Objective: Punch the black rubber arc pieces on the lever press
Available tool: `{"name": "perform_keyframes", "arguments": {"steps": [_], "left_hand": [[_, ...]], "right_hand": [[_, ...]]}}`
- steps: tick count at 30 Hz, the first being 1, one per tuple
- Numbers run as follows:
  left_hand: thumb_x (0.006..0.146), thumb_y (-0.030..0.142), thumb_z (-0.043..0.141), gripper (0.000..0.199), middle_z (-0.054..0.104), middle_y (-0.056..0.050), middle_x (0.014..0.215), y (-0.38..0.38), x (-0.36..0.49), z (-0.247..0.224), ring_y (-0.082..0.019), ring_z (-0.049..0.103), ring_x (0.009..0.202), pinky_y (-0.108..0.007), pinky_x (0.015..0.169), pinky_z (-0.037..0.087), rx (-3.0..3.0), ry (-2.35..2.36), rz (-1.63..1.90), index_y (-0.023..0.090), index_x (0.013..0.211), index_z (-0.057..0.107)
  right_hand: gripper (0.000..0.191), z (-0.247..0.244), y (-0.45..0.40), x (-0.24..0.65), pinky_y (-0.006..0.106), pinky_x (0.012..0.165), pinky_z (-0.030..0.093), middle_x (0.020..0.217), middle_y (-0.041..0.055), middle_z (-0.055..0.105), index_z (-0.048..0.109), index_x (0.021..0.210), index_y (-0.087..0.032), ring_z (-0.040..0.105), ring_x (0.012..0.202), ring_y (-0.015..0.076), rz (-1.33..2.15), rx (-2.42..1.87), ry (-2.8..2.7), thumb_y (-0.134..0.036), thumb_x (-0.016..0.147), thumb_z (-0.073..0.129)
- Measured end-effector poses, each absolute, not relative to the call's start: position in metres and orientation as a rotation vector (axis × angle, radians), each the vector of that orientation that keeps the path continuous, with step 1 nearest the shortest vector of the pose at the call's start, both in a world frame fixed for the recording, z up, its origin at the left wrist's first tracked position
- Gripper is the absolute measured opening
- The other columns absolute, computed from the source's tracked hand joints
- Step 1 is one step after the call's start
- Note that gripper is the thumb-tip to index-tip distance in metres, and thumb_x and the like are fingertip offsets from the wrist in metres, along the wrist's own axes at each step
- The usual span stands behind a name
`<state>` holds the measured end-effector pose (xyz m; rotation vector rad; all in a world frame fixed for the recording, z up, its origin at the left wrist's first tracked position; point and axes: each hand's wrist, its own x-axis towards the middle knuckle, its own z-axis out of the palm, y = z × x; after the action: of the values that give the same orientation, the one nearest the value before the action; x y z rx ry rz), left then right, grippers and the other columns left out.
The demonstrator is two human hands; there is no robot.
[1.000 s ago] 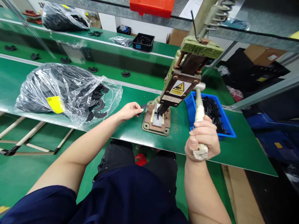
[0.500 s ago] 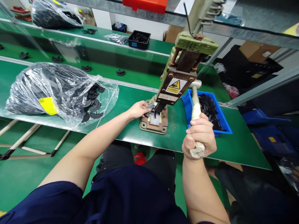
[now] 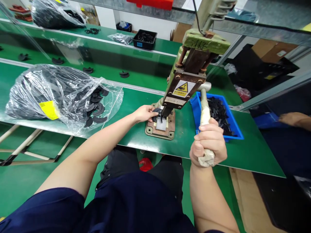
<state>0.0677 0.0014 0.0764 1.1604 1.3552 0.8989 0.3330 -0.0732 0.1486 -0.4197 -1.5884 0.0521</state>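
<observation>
My left hand [image 3: 145, 114] pinches a curved black plastic piece [image 3: 156, 113] at the base of a green hand press [image 3: 178, 87]. The piece sits right beside the press's ram, above a small metal plate [image 3: 161, 124] on the base; whether it is seated there is hidden by the ram and my fingers. My right hand [image 3: 209, 142] is wrapped round the lower end of the press's taped lever [image 3: 204, 108]. To the left, a clear plastic bag [image 3: 43, 94] with a yellow label lies open, loose curved black pieces [image 3: 98, 109] at its mouth.
Right of the press stands a blue bin [image 3: 233, 121] of small black parts [image 3: 218, 113]. Several black pieces [image 3: 124, 74] lie spaced along the green strip behind. A black tray [image 3: 145, 39] is farther back. A co-worker's hand [image 3: 290, 118] shows at the right edge.
The black piece in my left hand has turned slightly at the press. My right hand stays on the lever. At the right, a co-worker's hand has come into view.
</observation>
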Motion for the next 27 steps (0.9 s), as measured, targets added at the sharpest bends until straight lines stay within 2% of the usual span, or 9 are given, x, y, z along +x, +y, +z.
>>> {"name": "perform_keyframes", "arguments": {"steps": [9,19,23,27], "left_hand": [[0.082,0.028,0.092,0.037,0.063,0.001,0.061,0.011,0.066,0.084,-0.009,0.062,0.048,-0.019,0.052,0.056,1.069,1.335,0.764,0.015,0.074,0.058],[0.086,0.030,0.088,0.028,0.074,-0.008,0.069,0.012,0.068,0.091,-0.018,0.076,0.060,-0.022,0.060,0.061,0.915,1.359,0.599,0.014,0.089,0.064],[0.094,0.028,0.080,0.023,0.072,-0.005,0.065,0.006,0.071,0.091,-0.018,0.076,0.059,-0.023,0.059,0.062,0.923,1.388,0.636,0.017,0.092,0.060],[0.098,0.026,0.075,0.024,0.071,-0.005,0.061,0.004,0.071,0.090,-0.017,0.074,0.055,-0.022,0.056,0.061,0.941,1.350,0.643,0.018,0.088,0.055]], "right_hand": [[0.030,0.151,-0.074,0.333,0.057,0.112,0.052,0.074,-0.0049,0.063,0.053,0.071,-0.021,0.069,0.094,0.0145,0.082,-0.399,-1.604,-0.033,0.095,0.069],[0.032,0.159,-0.071,0.332,0.056,0.109,0.054,0.071,-0.0049,0.061,0.054,0.071,-0.022,0.069,0.090,0.0149,0.068,-0.380,-1.580,-0.037,0.094,0.070],[0.027,0.198,-0.061,0.325,0.049,0.096,0.059,0.075,-0.0045,0.060,0.059,0.083,-0.022,0.069,0.084,0.0152,0.126,-0.312,-1.511,-0.043,0.090,0.076],[0.026,0.249,-0.037,0.317,0.041,0.085,0.059,0.084,-0.0028,0.063,0.064,0.104,-0.019,0.068,0.081,0.0143,0.149,-0.201,-1.457,-0.037,0.090,0.077]]}}
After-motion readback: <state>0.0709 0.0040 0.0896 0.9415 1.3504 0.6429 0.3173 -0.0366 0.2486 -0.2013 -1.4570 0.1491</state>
